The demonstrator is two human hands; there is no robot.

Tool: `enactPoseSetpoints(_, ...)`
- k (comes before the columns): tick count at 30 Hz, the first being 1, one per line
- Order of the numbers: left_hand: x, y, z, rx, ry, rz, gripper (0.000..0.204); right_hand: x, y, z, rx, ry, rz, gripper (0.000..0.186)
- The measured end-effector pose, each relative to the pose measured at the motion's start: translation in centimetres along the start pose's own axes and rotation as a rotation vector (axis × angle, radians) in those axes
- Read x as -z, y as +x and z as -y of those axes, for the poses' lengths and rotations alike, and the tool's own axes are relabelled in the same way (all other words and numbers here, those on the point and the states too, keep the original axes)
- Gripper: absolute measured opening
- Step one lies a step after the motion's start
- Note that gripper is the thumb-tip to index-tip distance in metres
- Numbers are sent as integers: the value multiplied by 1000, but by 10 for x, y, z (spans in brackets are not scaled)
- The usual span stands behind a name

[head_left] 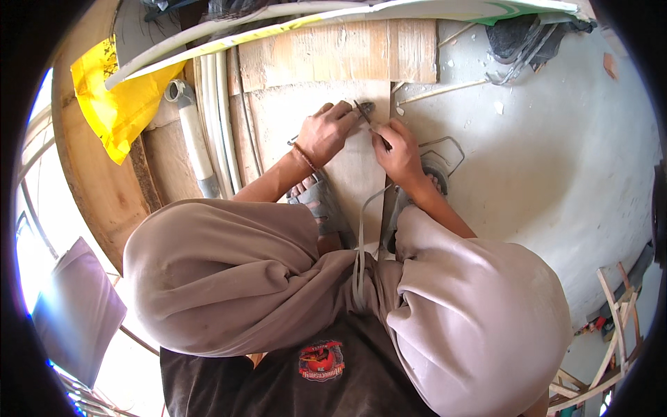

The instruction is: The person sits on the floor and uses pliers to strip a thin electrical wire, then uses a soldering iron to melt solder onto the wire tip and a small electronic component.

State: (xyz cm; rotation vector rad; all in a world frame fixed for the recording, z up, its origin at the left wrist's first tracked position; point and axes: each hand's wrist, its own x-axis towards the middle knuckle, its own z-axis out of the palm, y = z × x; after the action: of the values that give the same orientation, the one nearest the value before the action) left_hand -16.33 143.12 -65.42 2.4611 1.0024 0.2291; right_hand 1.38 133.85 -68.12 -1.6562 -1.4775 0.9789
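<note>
My left hand point(326, 135) is closed low over a pale board point(365, 174). The end of a slim metal rod point(292, 140) pokes out beside its wrist; the rest is hidden by the hand. Opposite it, my right hand point(399, 153) grips a slim dark tool point(364, 113), whose kind I cannot make out. The tool's narrow end points up and left, close to my left fingertips. Just beyond them, a small dark lump point(368, 107) lies by the tool's tip, too small to name.
Cardboard point(333, 52) lies ahead, below a curved white panel point(333, 21). At left are a yellow sheet point(121, 97), a grey pipe point(191, 132) and several long white tubes point(226, 125). A bent wire point(455, 153) sits by my right foot. Wooden framing point(615, 333) stands right.
</note>
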Motion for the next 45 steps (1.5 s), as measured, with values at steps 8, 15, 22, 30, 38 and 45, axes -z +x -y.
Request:
enactPoseSetpoints(8, -1, -3, 2, -22, 24, 15, 39, 17, 11, -4, 64, 66, -213, 18)
enactPoseSetpoints(15, 1, 5, -5, 184, -200, -11, 38, 95, -8, -4, -216, 208, -242, 14)
enactPoseSetpoints(22, 73, 3, -11, 460, -819, 168, 22, 264, 86, 129, 304, 365, -404, 18)
enactPoseSetpoints(30, 273, 181, -43, -69, -63, -34, 24, 246, 105, 177, 236, 537, -341, 19)
enactPoseSetpoints(38, 200, 296, -23, 267, 522, 265, 44, 198, 61, 137, 58, 905, -279, 24)
enactPoseSetpoints(45, 239, 317, 18, 200, 187, 14, 28, 217, 55, 131, 100, 831, -344, 19)
